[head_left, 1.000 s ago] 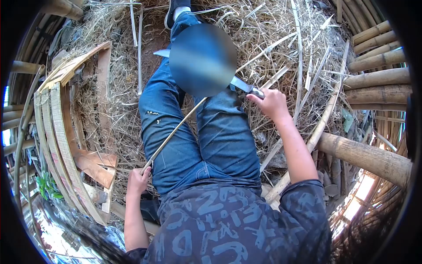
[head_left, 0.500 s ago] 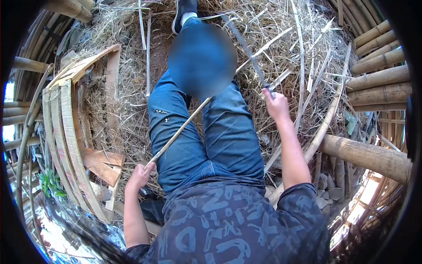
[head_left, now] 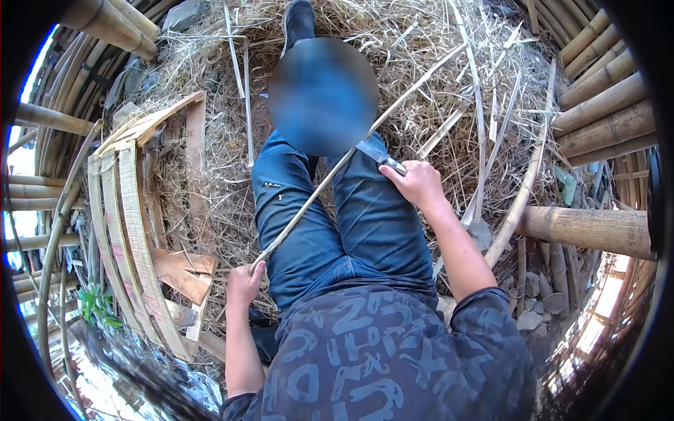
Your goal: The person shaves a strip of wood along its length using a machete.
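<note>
Knife (head_left: 381, 158) clasped in my right grip (head_left: 420, 184), strip (head_left: 323, 186) pinched in my left grip (head_left: 244, 284), I'd want shallow, outward strokes.

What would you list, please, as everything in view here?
Flat metal knife: one, grey and black, centre
Long thin bamboo strip: one, tan, across the centre
Loose flat strips: several, pale, upper right
Curly shavings: many, tan, on the ground
Slatted wooden frame: one, light brown, left
Round bamboo poles: many, tan, both sides
Leafy plant: one, green, lower left
Rough stones: several, grey, lower right
Shoe: one, dark, top
Printed shirt: one, dark, bottom
Denim-clad legs: two, blue, centre, partly blurred
Left hand: one, bare, on the bamboo strip
Right hand: one, bare, on the knife
</note>
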A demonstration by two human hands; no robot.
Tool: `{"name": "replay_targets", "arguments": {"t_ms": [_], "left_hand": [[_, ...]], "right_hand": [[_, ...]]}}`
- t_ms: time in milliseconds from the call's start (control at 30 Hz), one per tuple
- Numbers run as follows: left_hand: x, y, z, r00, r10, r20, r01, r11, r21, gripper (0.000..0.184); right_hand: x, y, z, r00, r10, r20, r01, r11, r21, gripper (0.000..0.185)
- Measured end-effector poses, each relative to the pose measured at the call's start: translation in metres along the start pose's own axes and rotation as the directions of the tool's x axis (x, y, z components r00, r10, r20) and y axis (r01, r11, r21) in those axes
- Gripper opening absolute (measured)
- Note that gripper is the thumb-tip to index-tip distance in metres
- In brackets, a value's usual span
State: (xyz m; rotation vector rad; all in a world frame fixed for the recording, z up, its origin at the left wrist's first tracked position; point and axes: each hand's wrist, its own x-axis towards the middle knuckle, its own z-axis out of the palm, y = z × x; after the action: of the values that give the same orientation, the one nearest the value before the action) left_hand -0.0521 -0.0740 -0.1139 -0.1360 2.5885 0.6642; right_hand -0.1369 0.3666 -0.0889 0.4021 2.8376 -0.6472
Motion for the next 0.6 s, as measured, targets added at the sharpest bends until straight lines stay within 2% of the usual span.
{"name": "replay_targets", "arguments": {"t_ms": [67, 100, 233, 333, 400, 600], "left_hand": [[-0.004, 0.007, -0.008, 0.996, 0.034, 0.079, -0.029, 0.998, -0.058, 0.057], [-0.006, 0.01, -0.013, 0.993, 0.006, 0.116, -0.005, 1.0, -0.009, 0.056], [-0.011, 0.029, -0.013, 0.987, -0.004, 0.161, 0.005, 1.0, -0.006, 0.055], [-0.008, 0.033, 0.002, 0.988, 0.021, 0.155, -0.015, 0.999, -0.039, 0.053], [-0.008, 0.035, 0.008, 0.994, 0.079, 0.072, -0.079, 0.997, 0.0, 0.051], [-0.007, 0.03, 0.018, 0.99, 0.141, -0.001, -0.141, 0.989, 0.037, 0.048]], "right_hand": [[-0.009, -0.004, -0.009, 1.0, -0.013, -0.009, 0.013, 1.0, 0.005, 0.068], [-0.015, -0.006, -0.015, 1.0, -0.025, -0.009, 0.025, 1.0, 0.008, 0.067], [-0.034, 0.007, -0.015, 0.999, -0.052, -0.004, 0.052, 0.998, -0.023, 0.066], [-0.037, 0.021, -0.002, 0.999, -0.039, -0.001, 0.039, 0.998, -0.057, 0.067], [-0.035, 0.029, 0.006, 0.999, -0.042, -0.003, 0.042, 0.997, -0.066, 0.068], [-0.021, 0.041, 0.004, 0.998, -0.066, 0.018, 0.068, 0.987, -0.148, 0.063]]}}
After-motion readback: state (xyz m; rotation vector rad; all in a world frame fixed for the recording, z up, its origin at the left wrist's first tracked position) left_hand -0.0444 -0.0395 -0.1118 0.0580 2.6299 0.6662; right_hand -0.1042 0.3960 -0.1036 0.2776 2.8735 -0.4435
